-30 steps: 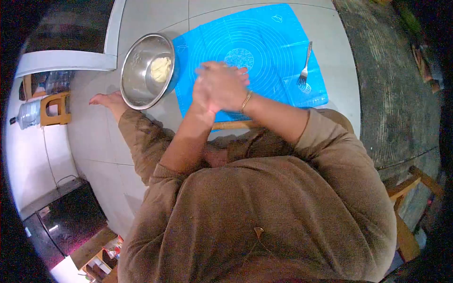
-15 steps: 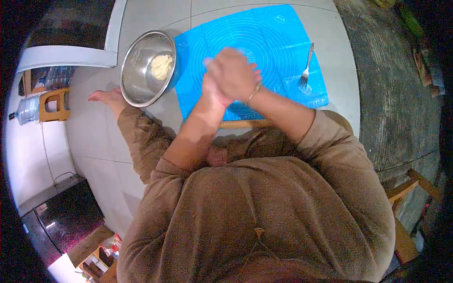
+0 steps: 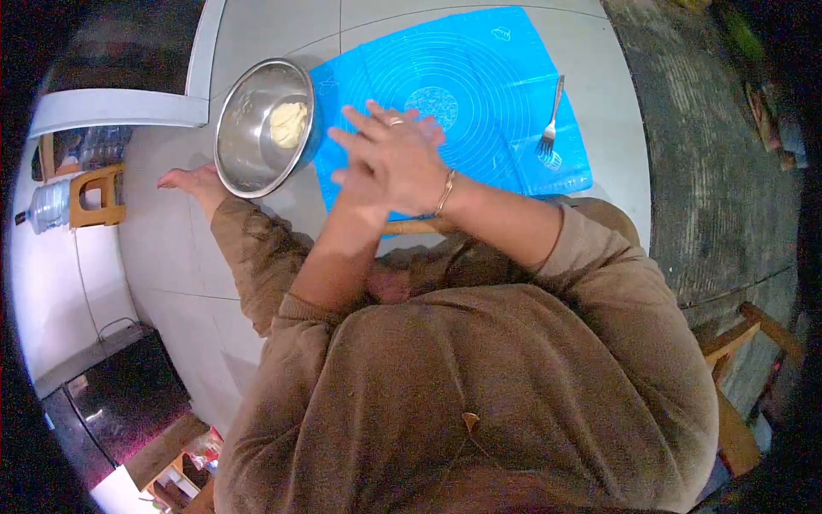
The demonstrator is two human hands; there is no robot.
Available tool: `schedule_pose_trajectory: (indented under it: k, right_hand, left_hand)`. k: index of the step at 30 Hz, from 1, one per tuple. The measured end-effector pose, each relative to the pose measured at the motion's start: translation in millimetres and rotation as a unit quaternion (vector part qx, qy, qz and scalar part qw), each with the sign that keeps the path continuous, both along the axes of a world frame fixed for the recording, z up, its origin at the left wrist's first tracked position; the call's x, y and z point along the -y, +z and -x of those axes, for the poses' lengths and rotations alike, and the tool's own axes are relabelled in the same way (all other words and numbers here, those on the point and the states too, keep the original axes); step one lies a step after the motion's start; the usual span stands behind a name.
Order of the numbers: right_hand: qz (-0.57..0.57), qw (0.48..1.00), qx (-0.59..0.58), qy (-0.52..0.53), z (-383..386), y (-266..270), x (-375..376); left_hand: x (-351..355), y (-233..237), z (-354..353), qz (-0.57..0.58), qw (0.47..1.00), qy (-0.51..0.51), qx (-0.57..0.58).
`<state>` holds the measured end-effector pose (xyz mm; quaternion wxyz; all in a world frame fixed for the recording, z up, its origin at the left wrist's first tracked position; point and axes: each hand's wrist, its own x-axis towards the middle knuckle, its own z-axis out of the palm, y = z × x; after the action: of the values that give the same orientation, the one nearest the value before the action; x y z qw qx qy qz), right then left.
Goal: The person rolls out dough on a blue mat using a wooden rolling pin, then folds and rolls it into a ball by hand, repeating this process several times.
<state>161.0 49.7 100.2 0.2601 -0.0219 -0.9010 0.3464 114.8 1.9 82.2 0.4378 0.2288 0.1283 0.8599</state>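
Note:
My right hand (image 3: 398,167), with a ring and a bracelet at the wrist, lies across my left hand, palm down. Its fingers are stretched and spread toward the upper left. Beneath it my left hand (image 3: 433,130) is mostly hidden; its fingertips stick out straight on the far side. No object shows between the two palms. Both hands are above the near left part of a blue silicone mat (image 3: 505,103) printed with white circles. Left of the hands, a metal bowl (image 3: 244,163) holds a lump of pale yellow dough (image 3: 288,124).
A fork (image 3: 552,120) lies on the mat's right side. The mat is spread on light floor tiles (image 3: 616,111). My bare foot (image 3: 193,180) is beside the bowl. Farther left are a yellow stool (image 3: 98,195) and a large water bottle (image 3: 51,206). Dark ribbed flooring (image 3: 685,171) runs along the right.
My right hand was wrapped over the left and blurred; now its fingers are spread flat. Both hands have shifted slightly left. Bowl, dough and fork keep their places.

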Motion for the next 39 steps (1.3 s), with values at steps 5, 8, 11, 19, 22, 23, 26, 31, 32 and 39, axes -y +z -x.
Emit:
schedule_pose_trajectory:
  k: [5, 8, 11, 19, 22, 23, 26, 31, 32, 39]
  right_hand:
    - [-0.163, 0.982, 0.009, -0.096, 7.8, 11.4, -25.6]
    - [-0.031, 0.994, -0.025, -0.105, 20.0, -22.0, -48.5]
    - [-0.129, 0.978, -0.159, -0.024, 10.3, -23.8, -14.1]
    - [-0.145, 0.987, -0.046, -0.044, 19.9, -15.9, -47.8]
    - [0.006, 1.0, -0.01, -0.016, 15.9, -27.9, -27.9]
    - [0.095, 0.995, 0.002, 0.003, 12.7, -25.9, -14.1]
    - [0.142, 0.983, -0.116, -0.018, 10.0, -24.7, 14.7]
    - [0.112, 0.988, -0.053, -0.09, 22.3, -14.7, -14.1]
    - [0.165, 0.979, -0.05, -0.107, 25.2, -24.4, -18.2]
    - [0.072, 0.991, 0.091, -0.066, 0.3, 39.5, -26.7]
  left_hand:
    - [18.6, 32.0, 32.6, 0.279, 0.959, -0.054, -0.008]
    - [12.9, 18.2, 16.3, 0.31, 0.946, -0.092, 0.03]
    - [16.4, -31.1, 22.5, 0.125, 0.972, -0.186, 0.069]
    - [26.0, 7.3, 61.0, 0.175, 0.933, -0.194, 0.248]
    - [28.2, -25.3, 50.4, 0.1, 0.947, -0.236, 0.195]
    - [27.7, -39.7, 48.7, 0.07, 0.958, -0.235, 0.146]
    - [26.8, -16.6, 64.4, 0.303, 0.92, -0.108, 0.226]
    - [24.0, 9.3, 40.6, 0.294, 0.945, -0.064, 0.127]
    - [19.4, 3.5, 31.1, 0.302, 0.95, -0.033, 0.078]
    - [3.7, 0.3, 16.5, 0.272, 0.945, -0.124, 0.132]
